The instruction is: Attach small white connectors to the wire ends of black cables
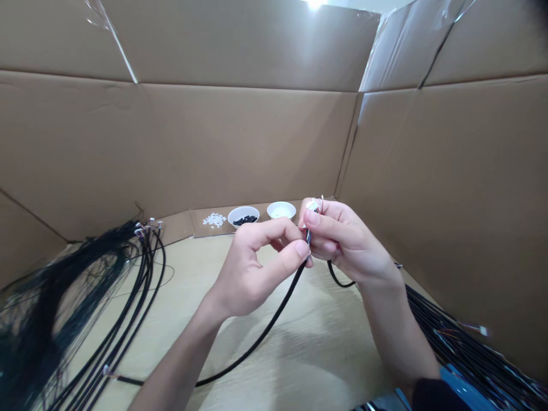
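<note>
My left hand [265, 262] pinches a black cable [274, 322] near its end, where thin coloured wires come out of the jacket. Just above, my right hand [342, 234] grips those wires and a small white connector [314, 204] between thumb and fingers. From my hands the cable curves down to the left, passing behind my left forearm. A white connector [107, 371] with short wires ends a black cable at the lower left. Another black loop of cable [338, 279] hangs below my right hand.
Cardboard walls [248, 142] enclose the table [240, 354]. At the back are loose white pieces [214, 220], a bowl of black pieces [244, 217] and a white bowl [281, 210]. Black cables [143, 274] and dark thin strands [51, 308] lie left; a cable bundle [466, 337] lies right.
</note>
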{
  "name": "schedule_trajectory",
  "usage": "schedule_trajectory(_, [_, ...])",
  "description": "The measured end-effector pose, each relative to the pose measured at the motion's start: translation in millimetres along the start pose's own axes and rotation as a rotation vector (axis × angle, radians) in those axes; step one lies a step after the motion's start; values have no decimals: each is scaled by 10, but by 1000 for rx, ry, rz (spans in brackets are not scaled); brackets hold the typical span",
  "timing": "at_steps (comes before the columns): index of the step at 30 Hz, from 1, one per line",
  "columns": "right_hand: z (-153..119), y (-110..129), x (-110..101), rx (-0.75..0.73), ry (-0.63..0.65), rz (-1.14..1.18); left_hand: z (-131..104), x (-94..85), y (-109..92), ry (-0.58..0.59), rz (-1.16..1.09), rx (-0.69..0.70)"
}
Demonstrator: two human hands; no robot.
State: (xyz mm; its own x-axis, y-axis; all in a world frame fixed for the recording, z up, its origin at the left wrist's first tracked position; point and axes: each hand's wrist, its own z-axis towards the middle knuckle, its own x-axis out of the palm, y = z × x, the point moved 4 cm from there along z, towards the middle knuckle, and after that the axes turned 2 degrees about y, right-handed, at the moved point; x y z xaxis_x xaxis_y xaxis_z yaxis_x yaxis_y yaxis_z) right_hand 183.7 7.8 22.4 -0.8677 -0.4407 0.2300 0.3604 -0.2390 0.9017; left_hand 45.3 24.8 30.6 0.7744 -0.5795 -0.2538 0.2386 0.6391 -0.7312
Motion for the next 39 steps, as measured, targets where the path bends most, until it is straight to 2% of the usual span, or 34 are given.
schedule_trajectory(5, [11, 3, 26, -14, -4, 50, 8, 4, 1, -27, -19, -46])
schedule_trajectory(10, [12, 47, -25, -79, -160, 161, 4, -46, 30, -101, -178, -104])
schedule_trajectory(14, [10, 72, -38, -83, -205, 290, 1, -85, 55, -160, -272, -106])
schedule_trajectory(23, [33, 4, 7, 27, -142, 435, -5, -94, 61, -184, -289, -95])
schedule_trajectory(26, [39, -16, 18, 27, -138, 432, -2, -106, 60, -236, -277, -91])
schedule_trajectory(32, [58, -64, 52, 34, -138, 374, -6, -160, 45, -385, -105, -76])
schedule_trajectory(39, [69, -93, 86, 10, -122, 305, -65, -163, -94, -518, 337, 25])
